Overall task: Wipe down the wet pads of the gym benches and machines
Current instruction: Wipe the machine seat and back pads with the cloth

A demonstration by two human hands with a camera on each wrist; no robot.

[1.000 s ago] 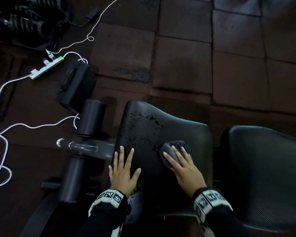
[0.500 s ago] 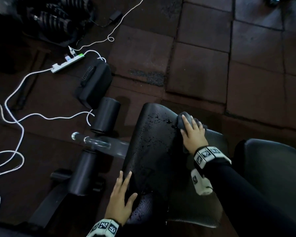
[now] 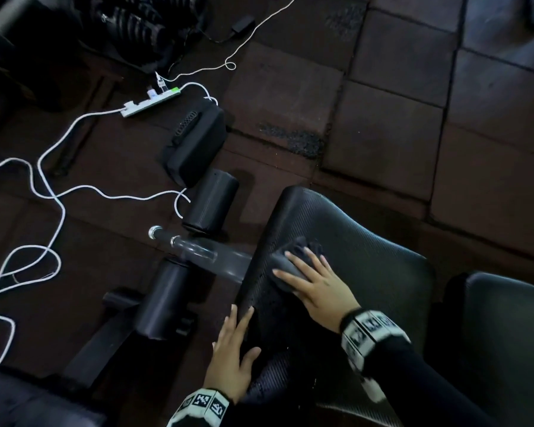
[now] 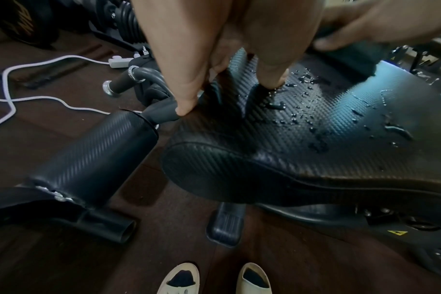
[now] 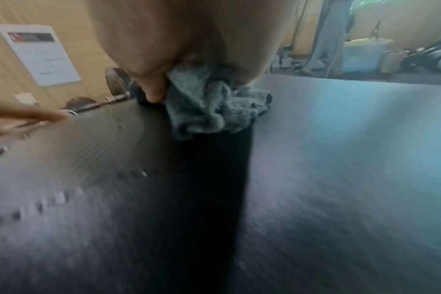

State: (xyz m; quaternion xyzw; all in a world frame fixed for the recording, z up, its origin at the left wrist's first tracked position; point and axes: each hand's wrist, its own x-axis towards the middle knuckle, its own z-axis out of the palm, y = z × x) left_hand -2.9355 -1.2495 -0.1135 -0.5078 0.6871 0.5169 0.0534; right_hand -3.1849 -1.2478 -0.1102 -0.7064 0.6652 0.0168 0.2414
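The black textured seat pad (image 3: 367,260) of a bench lies in front of me, with water droplets (image 4: 312,107) on its near left part. My right hand (image 3: 309,278) presses a crumpled grey cloth (image 3: 293,257) flat against the pad close to its left edge, fingers spread and straight. In the right wrist view the cloth (image 5: 214,105) bunches out from under the palm onto the pad (image 5: 340,159). My left hand (image 3: 235,343) rests on the pad's near left edge with straight fingers (image 4: 186,103), holding nothing.
A second black pad (image 3: 506,334) sits to the right. Two foam rollers (image 3: 210,204) on a metal bar stand left of the seat. A black case (image 3: 195,146), a power strip (image 3: 150,101) and white cables (image 3: 53,192) lie on the floor mats. My shoes (image 4: 179,278) stand below the pad.
My right hand carried the cloth from the pad's middle up to its far edge, then back down toward the left edge. The left hand slid to the pad's near left rim.
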